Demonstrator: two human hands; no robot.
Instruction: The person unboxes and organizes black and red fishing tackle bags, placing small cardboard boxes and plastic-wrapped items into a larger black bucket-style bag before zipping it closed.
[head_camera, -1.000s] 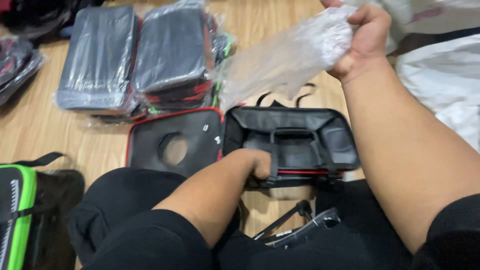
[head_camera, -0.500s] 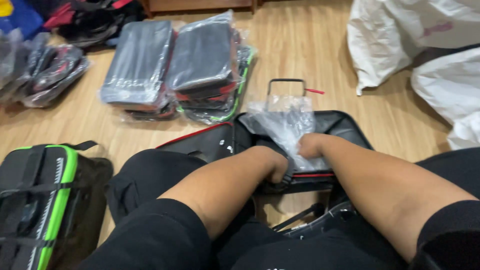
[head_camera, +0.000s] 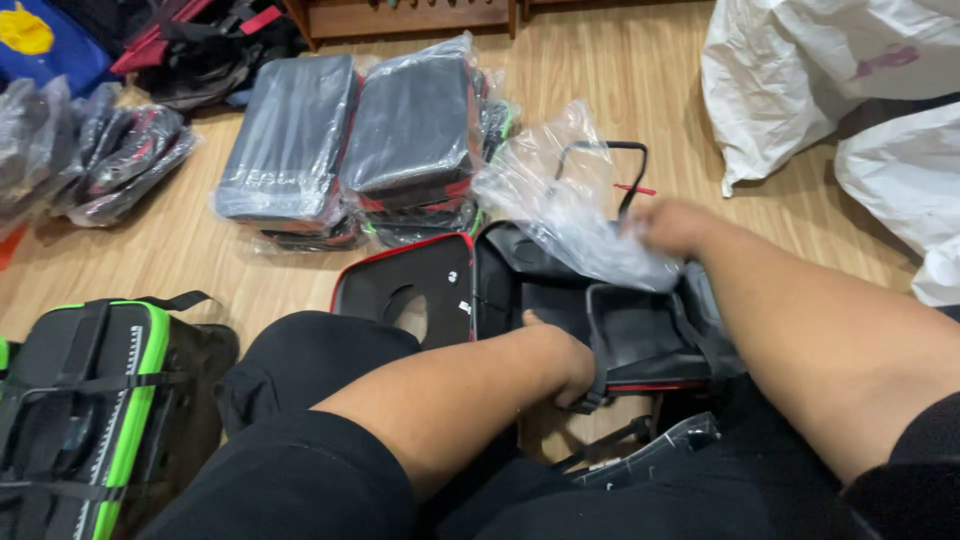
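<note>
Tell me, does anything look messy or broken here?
Nothing looks broken. The clear plastic bag in the right hand is crumpled above the open black case, which the left hand grips. The wrapped cases are stacked a bit unevenly.

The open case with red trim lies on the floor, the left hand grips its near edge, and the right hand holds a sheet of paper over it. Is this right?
Not quite. The head view shows the right hand holding a clear plastic bag, not paper. The left hand does grip the near edge of the open case.

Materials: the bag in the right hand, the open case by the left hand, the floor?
Clear bag: thin glossy plastic film, by its crinkles and see-through look. Open case: matte black woven fabric, seemingly, with red piping; the shell may be semi-rigid. Floor: light wood-look planks, wood or laminate, cannot tell.
</note>
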